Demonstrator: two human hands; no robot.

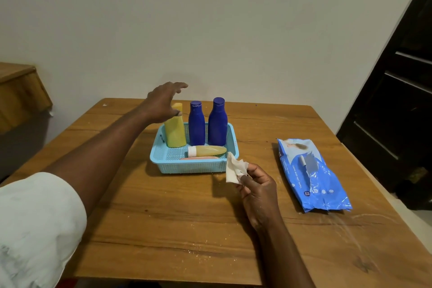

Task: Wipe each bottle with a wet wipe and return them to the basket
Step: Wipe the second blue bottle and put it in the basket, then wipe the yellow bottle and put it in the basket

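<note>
Bottles crowd the basket [168,166]; your spread left hand [163,103], at eleven o'clock, could topple the yellow bottle [175,133] while your right hand [257,184] pinches the wipe [233,167].

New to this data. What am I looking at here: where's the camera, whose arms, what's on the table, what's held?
There is no robot. One wide-angle camera sits on a person's head, looking forward and down, so the two arms are the wearer's own.

On the wooden table stands a light blue basket. In it stand a yellow bottle and two dark blue bottles; a small yellow tube lies in front of them. To the right lies a blue pack of wet wipes.

The left hand, fingers spread, is at the top of the yellow bottle; whether it touches is unclear. The right hand pinches a crumpled white wipe near the basket's front corner.
</note>
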